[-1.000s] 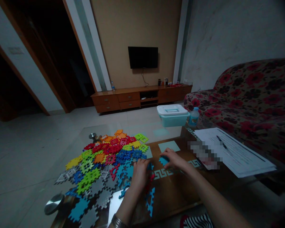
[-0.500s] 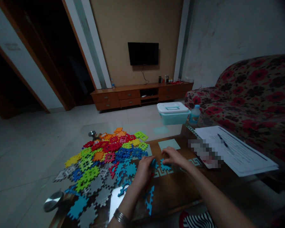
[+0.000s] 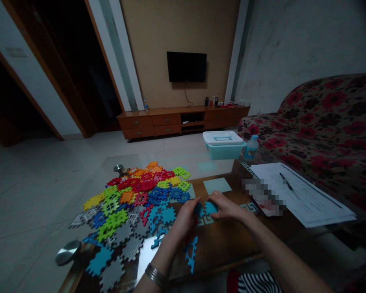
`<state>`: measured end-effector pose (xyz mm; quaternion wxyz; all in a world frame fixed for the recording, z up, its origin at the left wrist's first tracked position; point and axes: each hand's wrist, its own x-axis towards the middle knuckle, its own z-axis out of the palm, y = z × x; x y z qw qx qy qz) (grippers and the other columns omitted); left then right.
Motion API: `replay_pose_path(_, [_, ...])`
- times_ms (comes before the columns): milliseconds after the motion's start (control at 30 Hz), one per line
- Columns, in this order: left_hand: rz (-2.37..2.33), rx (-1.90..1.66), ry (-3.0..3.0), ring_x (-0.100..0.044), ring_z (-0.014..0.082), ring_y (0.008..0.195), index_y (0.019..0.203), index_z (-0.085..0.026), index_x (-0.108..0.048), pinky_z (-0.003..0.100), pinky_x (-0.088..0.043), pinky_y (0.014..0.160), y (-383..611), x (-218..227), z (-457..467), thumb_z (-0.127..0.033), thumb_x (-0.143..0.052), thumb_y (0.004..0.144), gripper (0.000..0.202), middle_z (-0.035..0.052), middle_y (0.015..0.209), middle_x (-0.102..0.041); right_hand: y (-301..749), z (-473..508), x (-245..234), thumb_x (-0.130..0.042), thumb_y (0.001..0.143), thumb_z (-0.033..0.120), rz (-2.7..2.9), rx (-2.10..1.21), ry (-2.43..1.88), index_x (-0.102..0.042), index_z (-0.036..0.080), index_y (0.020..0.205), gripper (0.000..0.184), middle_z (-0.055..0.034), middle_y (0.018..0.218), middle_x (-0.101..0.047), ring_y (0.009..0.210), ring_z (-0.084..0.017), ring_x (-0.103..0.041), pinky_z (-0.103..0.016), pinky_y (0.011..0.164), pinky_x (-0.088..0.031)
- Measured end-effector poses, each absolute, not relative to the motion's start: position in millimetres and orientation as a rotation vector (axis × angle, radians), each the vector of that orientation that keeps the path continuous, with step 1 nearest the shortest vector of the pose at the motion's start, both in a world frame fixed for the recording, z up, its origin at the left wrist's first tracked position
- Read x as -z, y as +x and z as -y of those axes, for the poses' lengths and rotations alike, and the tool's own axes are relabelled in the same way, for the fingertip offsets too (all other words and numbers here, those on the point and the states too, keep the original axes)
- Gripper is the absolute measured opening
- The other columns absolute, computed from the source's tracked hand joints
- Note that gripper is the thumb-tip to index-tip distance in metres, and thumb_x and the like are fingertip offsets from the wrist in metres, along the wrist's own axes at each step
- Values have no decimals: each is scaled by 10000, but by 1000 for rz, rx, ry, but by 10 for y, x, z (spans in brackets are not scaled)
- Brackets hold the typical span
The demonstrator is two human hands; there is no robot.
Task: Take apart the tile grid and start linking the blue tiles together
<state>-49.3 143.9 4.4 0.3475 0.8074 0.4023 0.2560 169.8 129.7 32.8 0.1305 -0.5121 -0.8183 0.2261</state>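
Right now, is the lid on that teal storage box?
On: the white lid sits flat across the teal storage box, covering its top.

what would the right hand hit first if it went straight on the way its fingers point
The blue foam puzzle piece under the fingertips of the right hand, which seem already on it. Beyond that lie a second blue piece and the left hand, though depth is hard to judge.

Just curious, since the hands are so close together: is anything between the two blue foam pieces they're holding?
Nothing visible: the left hand's blue foam piece and the right hand's blue foam piece sit side by side, almost meeting. Whether they touch is hard to tell.
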Motion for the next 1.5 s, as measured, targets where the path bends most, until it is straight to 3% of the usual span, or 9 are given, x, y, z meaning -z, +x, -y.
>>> replay_pose_path(333, [-964, -630, 2135, -530, 255, 1163, 1319, -210, -494, 434, -382, 1043, -441, -73, -1458, 8, -555, 623, 732, 86, 1284, -586, 1741, -1410, -175, -704, 656, 166, 2416, -731, -1278, -517, 193, 1277, 650, -95, 1173, -545, 1100, -264, -466, -395, 970, -371])
replay_pose_path(933, [-1035, -659, 2141, -576, 240, 1132, 1407, -248, -378, 410, -457, 979, -422, -3, -1456, 25, -600, 643, 841, 83, 1255, -612, 1649, -1327, -154, -663, 749, 166, 2357, -689, -1171, -535, 198, 1244, 512, -93, 1168, -588, 1091, -253, -493, -415, 979, -352])
replay_pose_path(1067, [-1032, -620, 2301, -469, 266, 1272, 1372, -216, -418, 485, -366, 1073, -385, -156, -1293, -62, -658, 719, 713, 120, 1362, -531, 1820, -1361, -100, -673, 743, 188, 2340, -656, -1233, -575, 177, 1215, 482, -115, 1167, -589, 1103, -268, -494, -425, 987, -362])
replay_pose_path(1200, [-1057, -504, 2568, -344, 293, 1364, 1274, -224, -509, 599, -219, 1126, -369, -266, -872, -300, -695, 802, 513, 98, 1392, -507, 1901, -1415, -142, -692, 749, 225, 2298, -602, -1302, -653, 171, 1110, 367, -122, 1120, -609, 1076, -270, -510, -415, 958, -394])
replay_pose_path(1300, [-1016, -404, 2691, -358, 287, 1355, 1243, -231, -532, 597, -246, 1120, -422, -239, -581, -432, -628, 849, 453, 86, 1402, -496, 1541, -1423, -255, -652, 797, 201, 2207, -514, -1257, -679, 189, 1034, 239, -98, 1084, -633, 1065, -249, -513, -409, 957, -393])
replay_pose_path(1433, [-1093, -302, 2717, -433, 290, 1295, 1250, -226, -542, 555, -315, 1102, -598, -189, -462, -401, -595, 876, 417, 80, 1342, -548, 712, -1390, -361, -676, 802, 193, 2273, -575, -1131, -686, 201, 978, 176, -59, 996, -653, 1016, -214, -525, -358, 917, -414])
replay_pose_path(1500, [-1107, -291, 2713, -448, 286, 1281, 1253, -228, -547, 522, -321, 1111, -726, -202, -484, -346, -620, 862, 415, 66, 1319, -568, 378, -1383, -374, -733, 772, 258, 2346, -581, -1143, -671, 195, 1040, 282, -74, 1034, -643, 1030, -227, -514, -361, 911, -413])
